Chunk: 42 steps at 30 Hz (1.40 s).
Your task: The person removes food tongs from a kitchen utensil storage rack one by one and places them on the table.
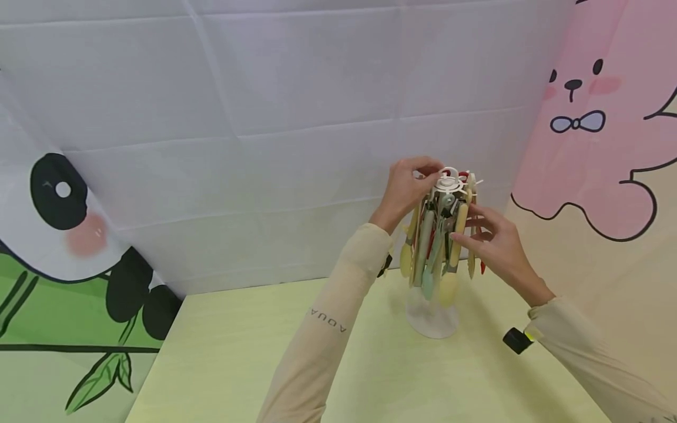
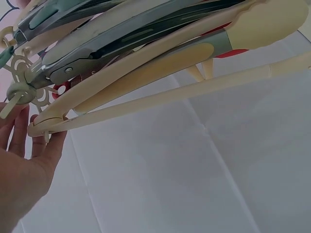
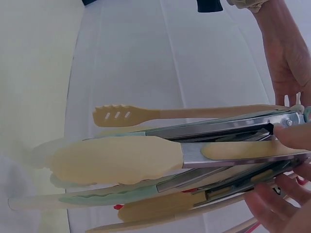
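Note:
A white rack (image 1: 449, 184) with hooks around its top stands on a round clear base (image 1: 432, 322), hung with several kitchen tongs in cream, yellow, mint and grey. At the rack's top, my left hand (image 1: 409, 182) pinches the hinge end of slender cream tongs (image 2: 126, 108), which hang at a hook in the left wrist view. My right hand (image 1: 497, 244) grips metal tongs with yellow tips (image 3: 116, 158) near their upper end, thumb on one side and fingers on the other. Slotted cream tongs (image 3: 126, 115) hang beside them.
The rack stands on a pale yellow table (image 1: 254, 346) close to a white cloth backdrop (image 1: 296, 176). Pink bear artwork (image 1: 597, 158) covers the wall at the right, and a cartoon panda (image 1: 58, 194) is at the left. A black wrist device (image 1: 517, 341) sits below my right sleeve.

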Tool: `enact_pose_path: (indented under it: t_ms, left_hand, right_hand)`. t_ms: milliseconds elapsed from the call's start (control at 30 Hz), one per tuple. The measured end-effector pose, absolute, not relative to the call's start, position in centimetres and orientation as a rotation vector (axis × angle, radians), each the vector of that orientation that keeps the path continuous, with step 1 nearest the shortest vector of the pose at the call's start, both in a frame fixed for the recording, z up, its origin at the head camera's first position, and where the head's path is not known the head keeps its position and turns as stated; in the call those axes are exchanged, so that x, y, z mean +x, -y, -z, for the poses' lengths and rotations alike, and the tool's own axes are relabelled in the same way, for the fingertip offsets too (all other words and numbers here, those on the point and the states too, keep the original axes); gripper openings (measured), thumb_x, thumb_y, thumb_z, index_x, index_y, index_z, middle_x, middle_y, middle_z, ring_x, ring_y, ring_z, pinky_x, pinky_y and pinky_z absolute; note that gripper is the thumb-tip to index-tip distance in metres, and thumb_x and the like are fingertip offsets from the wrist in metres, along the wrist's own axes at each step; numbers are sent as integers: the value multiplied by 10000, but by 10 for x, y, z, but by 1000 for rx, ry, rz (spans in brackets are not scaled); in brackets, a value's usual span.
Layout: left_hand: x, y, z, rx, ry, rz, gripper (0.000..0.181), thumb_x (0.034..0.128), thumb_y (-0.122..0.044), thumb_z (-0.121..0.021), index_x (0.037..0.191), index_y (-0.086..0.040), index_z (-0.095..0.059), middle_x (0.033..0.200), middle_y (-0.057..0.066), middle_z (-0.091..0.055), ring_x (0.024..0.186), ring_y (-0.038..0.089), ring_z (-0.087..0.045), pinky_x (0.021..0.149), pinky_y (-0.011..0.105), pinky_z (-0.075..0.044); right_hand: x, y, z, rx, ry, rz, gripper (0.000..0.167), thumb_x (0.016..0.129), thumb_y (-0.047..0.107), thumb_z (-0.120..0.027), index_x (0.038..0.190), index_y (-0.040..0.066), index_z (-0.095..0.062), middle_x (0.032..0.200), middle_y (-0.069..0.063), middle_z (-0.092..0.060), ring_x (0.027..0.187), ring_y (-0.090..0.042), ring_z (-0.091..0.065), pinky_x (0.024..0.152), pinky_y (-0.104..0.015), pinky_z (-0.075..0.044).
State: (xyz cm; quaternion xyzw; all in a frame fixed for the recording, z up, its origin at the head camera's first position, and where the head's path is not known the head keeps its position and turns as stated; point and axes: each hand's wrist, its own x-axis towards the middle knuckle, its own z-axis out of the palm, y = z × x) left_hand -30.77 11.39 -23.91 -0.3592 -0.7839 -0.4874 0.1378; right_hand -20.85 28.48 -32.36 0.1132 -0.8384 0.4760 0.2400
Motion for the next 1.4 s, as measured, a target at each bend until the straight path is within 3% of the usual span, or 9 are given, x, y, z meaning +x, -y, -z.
enact_pose_path:
  t_ms: [600, 1100, 1400]
  left_hand:
    - [-309, -113, 239, -1048, 2269, 1381, 145, 897, -107, -643, 1012, -73, -725, 915, 17, -693, 818, 90, -591, 702, 162, -446]
    - [-310, -112, 240, -1060, 2261, 1427, 155, 895, -91, -638, 1020, -48, -719, 924, 26, -693, 818, 93, -585, 702, 170, -452]
    - [-309, -114, 240, -1041, 2275, 1426, 159, 894, -95, -638, 1022, -50, -720, 918, 16, -688, 835, 87, -573, 732, 155, -444]
  right_hand:
    - [-211, -288, 325, 245, 2353, -1282, 610, 840, 221, -728, 1373, 76, -468, 1198, -127, -579, 1023, -226, -561, 737, -144, -453]
    - [-214, -290, 325, 317, 2297, -1311, 561, 823, 118, -736, 1331, 44, -510, 1188, -155, -595, 961, -85, -585, 751, -135, -475]
    - [-210, -294, 323, 338, 2255, -1292, 532, 823, 86, -728, 1315, 33, -535, 1144, -146, -604, 931, -91, -595, 747, -123, -471]
